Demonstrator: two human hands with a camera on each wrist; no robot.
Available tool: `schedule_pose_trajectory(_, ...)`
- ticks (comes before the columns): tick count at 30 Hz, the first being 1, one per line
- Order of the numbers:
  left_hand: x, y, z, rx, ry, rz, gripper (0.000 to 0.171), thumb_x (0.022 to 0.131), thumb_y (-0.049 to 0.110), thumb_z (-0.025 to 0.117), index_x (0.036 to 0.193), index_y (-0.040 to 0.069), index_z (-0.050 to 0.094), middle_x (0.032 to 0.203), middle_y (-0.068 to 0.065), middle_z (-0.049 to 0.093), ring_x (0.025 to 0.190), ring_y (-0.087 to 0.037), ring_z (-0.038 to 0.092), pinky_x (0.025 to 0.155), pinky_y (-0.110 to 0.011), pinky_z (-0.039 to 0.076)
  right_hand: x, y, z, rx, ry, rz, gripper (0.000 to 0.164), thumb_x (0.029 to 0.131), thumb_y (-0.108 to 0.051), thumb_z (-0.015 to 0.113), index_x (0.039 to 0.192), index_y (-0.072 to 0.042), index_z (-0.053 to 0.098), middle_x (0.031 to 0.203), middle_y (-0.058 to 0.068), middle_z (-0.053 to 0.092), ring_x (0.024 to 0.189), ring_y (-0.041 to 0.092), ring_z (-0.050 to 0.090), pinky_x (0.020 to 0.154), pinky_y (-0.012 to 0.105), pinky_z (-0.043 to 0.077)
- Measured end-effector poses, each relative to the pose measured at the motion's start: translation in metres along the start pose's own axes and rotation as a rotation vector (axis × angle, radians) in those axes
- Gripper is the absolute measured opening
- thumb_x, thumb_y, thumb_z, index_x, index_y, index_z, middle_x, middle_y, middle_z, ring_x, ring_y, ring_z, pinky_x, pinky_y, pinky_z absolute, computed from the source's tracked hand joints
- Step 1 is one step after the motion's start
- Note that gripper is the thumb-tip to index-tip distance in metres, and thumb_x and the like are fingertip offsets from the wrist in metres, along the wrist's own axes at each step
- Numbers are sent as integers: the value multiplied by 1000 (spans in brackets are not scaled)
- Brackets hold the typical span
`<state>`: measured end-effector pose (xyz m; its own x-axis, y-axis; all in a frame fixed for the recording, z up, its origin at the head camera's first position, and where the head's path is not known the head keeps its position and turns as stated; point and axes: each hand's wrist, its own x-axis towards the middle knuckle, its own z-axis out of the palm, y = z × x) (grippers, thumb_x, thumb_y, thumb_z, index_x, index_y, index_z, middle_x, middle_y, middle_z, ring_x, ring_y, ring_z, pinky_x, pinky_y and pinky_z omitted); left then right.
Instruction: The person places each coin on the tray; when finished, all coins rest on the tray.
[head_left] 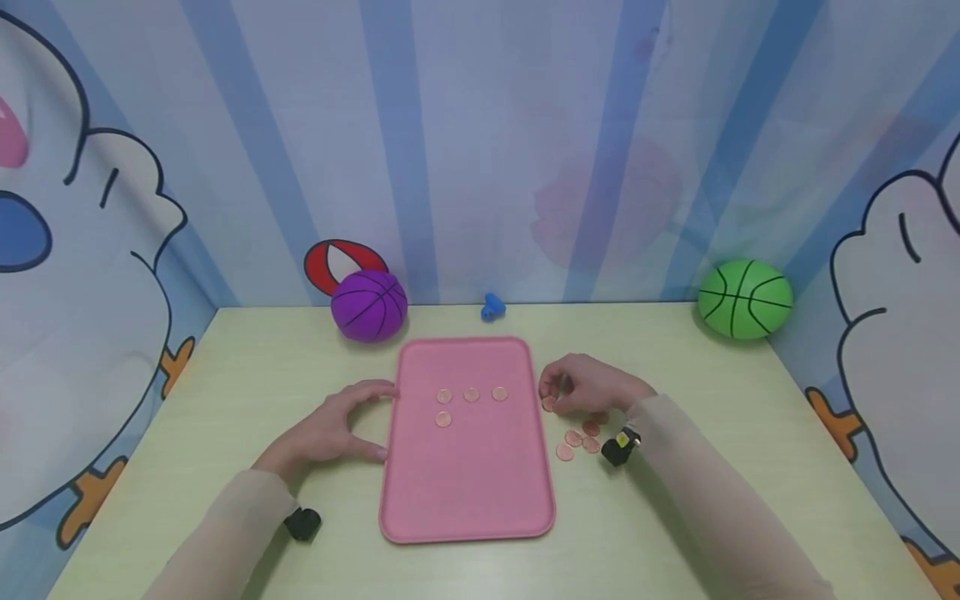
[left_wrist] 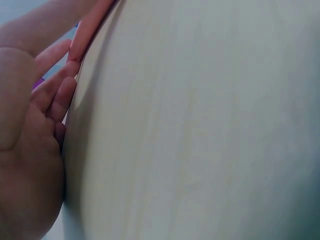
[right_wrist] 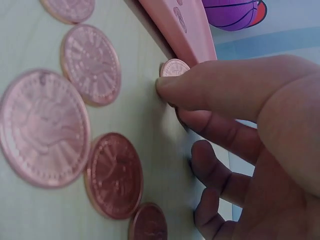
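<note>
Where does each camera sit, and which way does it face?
Head: on the person's head, facing forward and down at the tray and table; left hand, right hand and both sleeves show.
Left wrist: worn there, facing the table and tray's edge; the left hand shows.
Right wrist: worn there, facing loose coins and a pinched coin; the right hand shows.
Shared: head and right wrist views both show the purple ball.

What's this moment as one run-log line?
left hand: touches pink tray edge | right hand: pinches coin beside tray | on tray: four coins
</note>
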<state>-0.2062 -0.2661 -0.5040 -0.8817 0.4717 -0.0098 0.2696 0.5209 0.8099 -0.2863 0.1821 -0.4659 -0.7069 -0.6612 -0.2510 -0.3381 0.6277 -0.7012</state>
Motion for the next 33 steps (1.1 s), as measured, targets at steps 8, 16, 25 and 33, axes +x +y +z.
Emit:
schedule_pose_trajectory(8, -1, 1, 0, -6, -9, -18, 96, 70, 36, 99, 153, 25, 52, 165, -3, 41, 149, -36, 38, 124, -71, 18, -2, -3, 0, -81, 8, -21, 19, 89, 0, 72, 98, -17, 72, 85, 1, 61, 75, 17, 55, 57, 27, 47)
schedule_pose_trajectory(16, -1, 1, 0, -9, -6, -25, 96, 69, 36, 99, 152, 27, 53, 165, 0, 41, 149, -35, 39, 125, -69, 18, -6, -8, -3, -125, 33, -53, 21, 86, 3, 72, 97, -15, 74, 85, -1, 64, 81, 17, 57, 71, 30, 52)
schedule_pose_trajectory(25, -1, 2, 0, -9, -5, -41, 95, 69, 37, 99, 152, 29, 54, 166, 1, 40, 151, -35, 37, 125, -70, 17, -8, -8, -5, -83, 43, -30, 22, 87, 5, 71, 96, -14, 75, 89, 2, 68, 83, 18, 59, 74, 32, 54)
schedule_pose_trajectory(33, 0, 2, 0, -7, -3, -39, 96, 69, 38, 99, 152, 29, 53, 165, 1, 40, 151, -35, 36, 125, -71, 16, -9, -7, -6, -50, 37, -25, 19, 89, 3, 71, 99, -12, 77, 89, 1, 69, 83, 18, 60, 71, 30, 54)
